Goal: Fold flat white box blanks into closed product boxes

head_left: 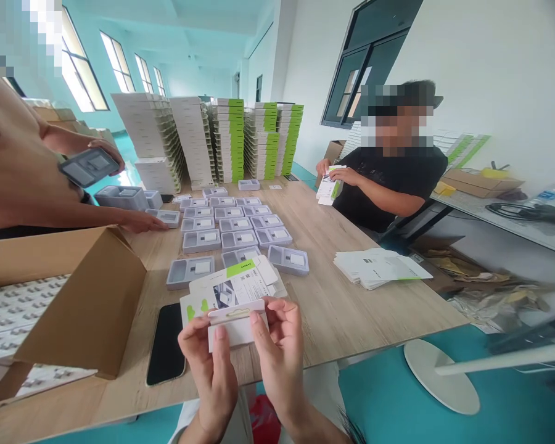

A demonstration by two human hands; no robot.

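Observation:
Between both hands I hold a white and green cardboard box (238,333), its flap with a hanging slot turned toward me. My left hand (210,364) pinches the left side, thumb on the near panel. On the right edge my right hand (280,345) grips it the same way, thumb near the slot. Just behind lie flat printed cartons (250,287), partly covered by the held box; where one ends and the other starts is hard to tell. Plastic trays (231,225), each with a small white piece inside, stand in rows beyond.
A black phone (166,345) lies left of my hands, beside an open cardboard box (87,302) of white pieces. Flattened cartons (379,268) are piled at right. Tall box stacks (226,139) rise at the back. One co-worker handles trays at left; another holds a carton at right.

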